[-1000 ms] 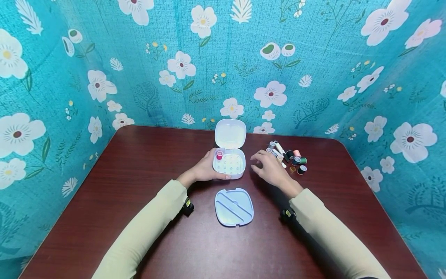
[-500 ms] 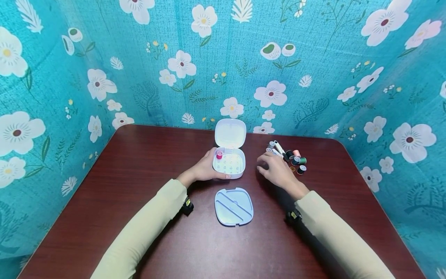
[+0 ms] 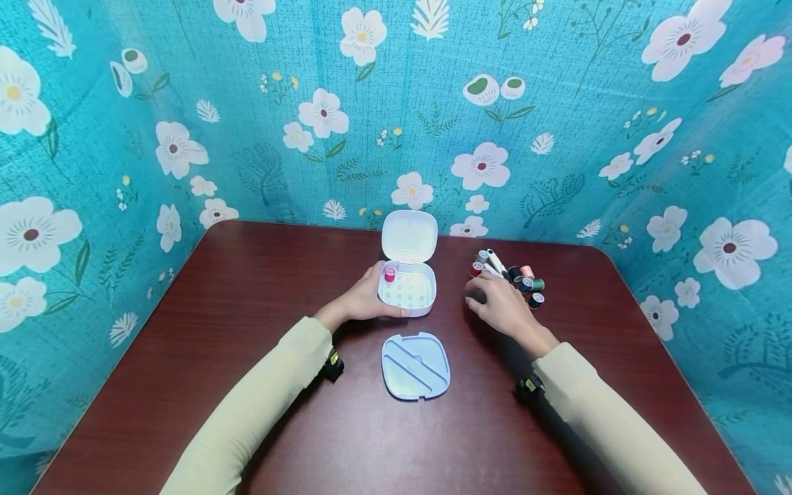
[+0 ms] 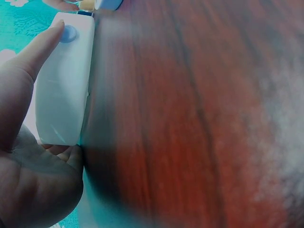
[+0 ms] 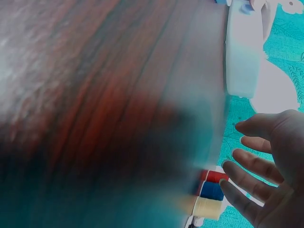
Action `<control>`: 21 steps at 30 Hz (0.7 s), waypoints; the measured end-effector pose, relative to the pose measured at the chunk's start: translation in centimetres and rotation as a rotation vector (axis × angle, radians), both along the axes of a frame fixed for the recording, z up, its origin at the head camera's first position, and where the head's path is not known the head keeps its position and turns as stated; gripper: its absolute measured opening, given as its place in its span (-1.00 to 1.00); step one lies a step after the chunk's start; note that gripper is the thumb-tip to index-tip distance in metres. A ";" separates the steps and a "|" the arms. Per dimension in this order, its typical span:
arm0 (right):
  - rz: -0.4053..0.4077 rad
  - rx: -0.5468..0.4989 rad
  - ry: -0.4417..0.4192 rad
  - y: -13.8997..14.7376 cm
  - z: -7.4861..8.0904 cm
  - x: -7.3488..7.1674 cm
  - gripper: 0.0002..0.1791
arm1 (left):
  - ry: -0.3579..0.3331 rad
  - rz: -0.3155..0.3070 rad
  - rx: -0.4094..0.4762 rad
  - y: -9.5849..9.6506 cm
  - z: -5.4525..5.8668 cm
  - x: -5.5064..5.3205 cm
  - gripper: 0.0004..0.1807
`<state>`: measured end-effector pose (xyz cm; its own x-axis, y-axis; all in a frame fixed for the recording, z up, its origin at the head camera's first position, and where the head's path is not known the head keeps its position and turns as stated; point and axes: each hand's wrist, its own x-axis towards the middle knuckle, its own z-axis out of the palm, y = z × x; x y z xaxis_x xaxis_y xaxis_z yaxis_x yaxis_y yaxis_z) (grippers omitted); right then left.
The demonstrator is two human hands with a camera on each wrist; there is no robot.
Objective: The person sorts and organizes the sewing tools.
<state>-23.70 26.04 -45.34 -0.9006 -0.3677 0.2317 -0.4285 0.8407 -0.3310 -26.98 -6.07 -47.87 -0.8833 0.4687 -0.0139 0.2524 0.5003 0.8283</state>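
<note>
A white sewing box (image 3: 405, 313) stands with its lid (image 3: 409, 235) raised. My left hand (image 3: 365, 300) grips it at its left side, the thumb lying along the front wall in the left wrist view. Inside, one pink-red thread spool (image 3: 390, 274) stands at the back left among rows of small pegs. My right hand (image 3: 500, 302) is over the table just in front of the loose spools, holding nothing, fingers relaxed and spread in the right wrist view. Nearest its fingertips there are a red spool (image 5: 216, 176), a blue spool (image 5: 212, 191) and a cream spool (image 5: 207, 209).
A pale blue tray (image 3: 416, 368) with diagonal ridges lies in front of the box. Beyond my right hand are a green spool (image 3: 538, 284), a pink spool (image 3: 526, 271), several dark spools and a slim white-and-black tool (image 3: 497, 262). A flowered curtain (image 3: 396, 137) borders the table.
My right hand has moved right and slightly towards me, from beside the box to the spools, and a red spool now shows beyond its fingers. The left hand and box stay put.
</note>
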 end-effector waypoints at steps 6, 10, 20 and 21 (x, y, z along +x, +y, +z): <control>-0.024 0.007 0.012 0.8 0.0 0.2 -0.78 | -0.012 0.004 -0.007 0.0 0.2 0.0 0.25; -0.041 0.006 0.020 1.1 -0.1 0.4 -0.78 | -0.016 0.010 -0.011 0.0 0.2 0.1 0.25; -0.074 0.009 0.008 2.3 -0.2 0.4 -0.75 | -0.013 0.011 0.001 0.0 0.1 0.1 0.26; -0.083 0.011 0.012 2.4 -0.1 0.4 -0.76 | -0.013 0.012 0.001 -0.1 0.1 0.1 0.26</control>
<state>-23.26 28.46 -45.49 -0.9252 -0.2944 0.2395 -0.3611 0.8769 -0.3171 -26.87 -6.13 -47.74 -0.8888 0.4576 -0.0251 0.2354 0.5027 0.8318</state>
